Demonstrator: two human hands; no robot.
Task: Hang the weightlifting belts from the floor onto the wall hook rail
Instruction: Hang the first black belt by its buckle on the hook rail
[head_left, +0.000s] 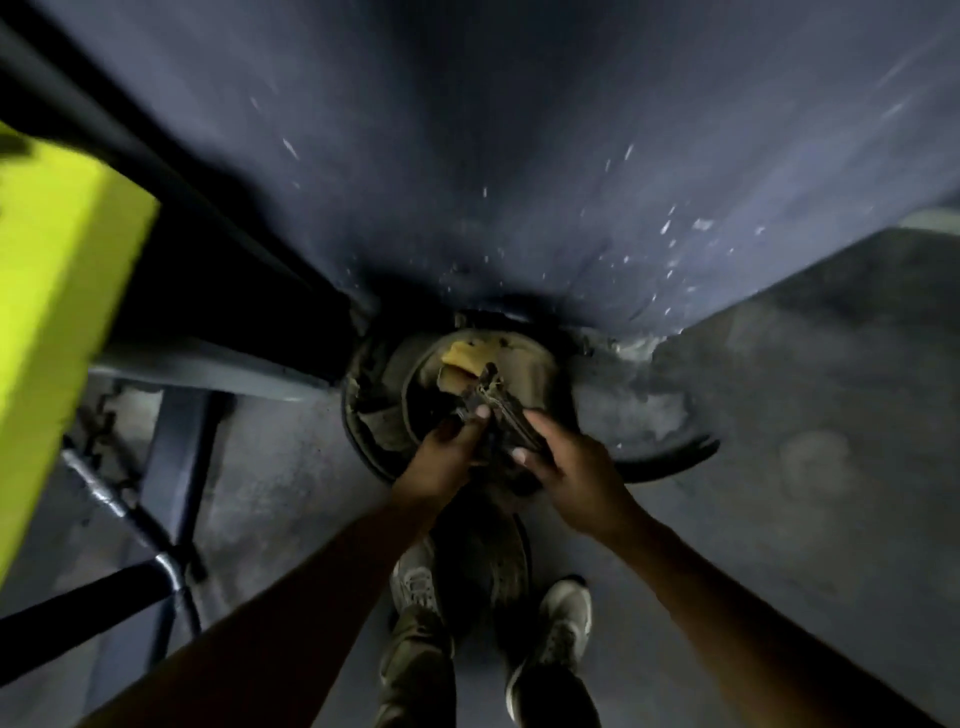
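Belts (467, 384) lie curled in a heap on the dark floor (779, 467), right where it meets the blue wall (519, 156). No hook rail shows, and nothing looks hung yet, so I think the job has only begun. Both arms reach down and forward over the shoes (566, 608). The left hand (447, 462) and the right hand (571, 467) are side by side, each closed on the buckle end (488, 400) of one belt, thumbs on top. It is blurry, so how tight they hold is hard to tell.
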